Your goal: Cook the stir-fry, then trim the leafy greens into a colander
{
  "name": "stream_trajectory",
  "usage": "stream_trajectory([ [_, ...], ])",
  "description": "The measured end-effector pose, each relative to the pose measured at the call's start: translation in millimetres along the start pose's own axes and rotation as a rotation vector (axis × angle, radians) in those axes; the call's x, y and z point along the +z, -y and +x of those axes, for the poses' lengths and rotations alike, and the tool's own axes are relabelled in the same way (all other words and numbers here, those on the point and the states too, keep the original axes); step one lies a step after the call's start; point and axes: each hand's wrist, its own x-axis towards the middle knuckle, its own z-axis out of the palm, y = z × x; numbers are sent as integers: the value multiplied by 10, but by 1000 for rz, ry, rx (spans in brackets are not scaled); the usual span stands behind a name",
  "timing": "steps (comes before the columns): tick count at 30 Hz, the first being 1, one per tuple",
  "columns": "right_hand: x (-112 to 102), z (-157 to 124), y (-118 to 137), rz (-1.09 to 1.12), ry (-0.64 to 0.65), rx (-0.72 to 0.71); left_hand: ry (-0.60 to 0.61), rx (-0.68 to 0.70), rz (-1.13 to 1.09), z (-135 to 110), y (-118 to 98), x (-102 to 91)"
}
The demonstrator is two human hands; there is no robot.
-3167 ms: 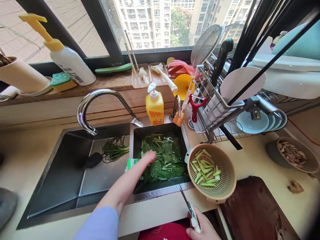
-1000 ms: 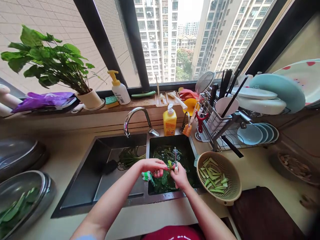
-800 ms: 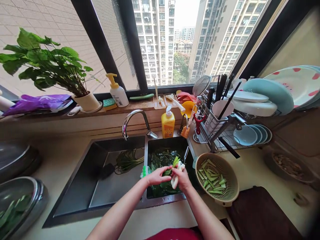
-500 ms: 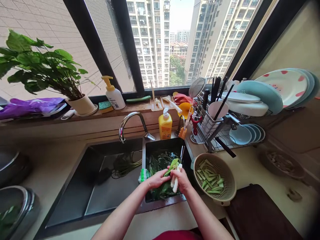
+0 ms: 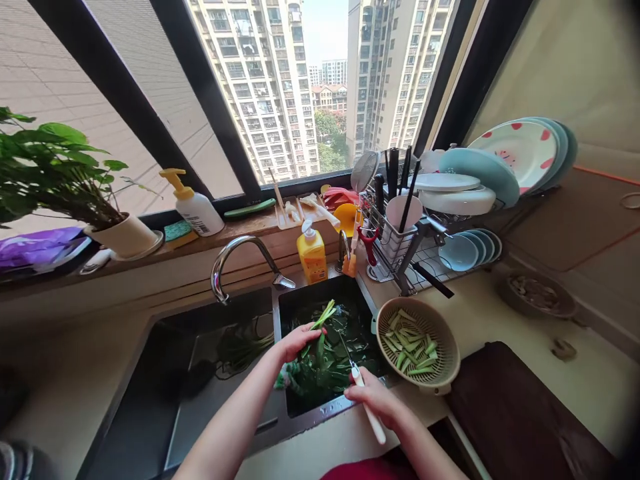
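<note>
Over the right basin of the sink (image 5: 327, 408), my left hand (image 5: 299, 341) is closed around a few green vegetable stalks (image 5: 326, 315), their pale cut ends pointing up and away. My right hand (image 5: 374, 397), near the basin's front right corner, grips a white-handled knife (image 5: 373, 423). Its thin metal blade points toward the basin, apart from the stalks. Dark leafy greens (image 5: 325, 363) lie in the water below both hands. To the right, a beige colander (image 5: 453, 357) holds cut green pieces (image 5: 410, 343).
A chrome faucet (image 5: 237, 243) arches over the left basin, where dark stringy greens (image 5: 250, 347) lie. A yellow pump bottle (image 5: 313, 257) stands behind the sink. At right are a dish rack (image 5: 407, 257) and a dark cutting board (image 5: 520, 407). A green-white scrubber (image 5: 283, 379) sits by my left wrist.
My hands have moved apart: the left stays over the greens with stalks, the right has drawn back toward the front edge with the knife. The view has shifted right.
</note>
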Motion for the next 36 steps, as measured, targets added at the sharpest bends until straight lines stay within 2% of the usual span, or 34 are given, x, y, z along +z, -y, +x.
stream_trajectory([
  [6, -47, -53, 84, 63, 58, 24, 249, -25, 206, -55, -203, 305],
  [11, -257, -193, 160, 195, 83, -58, 415, -16, 349, -96, -481, 682],
  [14, -445, -317, 200, 199, 20, -133, 489, -20, 475, -33, -696, 951],
  [18, -683, -475, 170, 133, -176, -133, 579, -95, 564, 189, -890, 1353],
  [21, -806, -555, 41, 124, -293, -76, 612, -182, 588, 399, -896, 1627],
  [24, -866, -601, -136, 254, -332, -33, 603, -238, 500, 552, -834, 1777],
  [26, -876, -627, -241, 357, -325, -9, 564, -255, 372, 601, -795, 1763],
  [29, -854, -661, -338, 440, -278, 5, 466, -214, 138, 605, -755, 1569],
  [33, -765, -659, -355, 450, -143, 18, 264, -51, -206, 477, -660, 1115],
  [36, -662, -608, -317, 426, -80, 38, 57, 85, -400, 224, -521, 669],
])
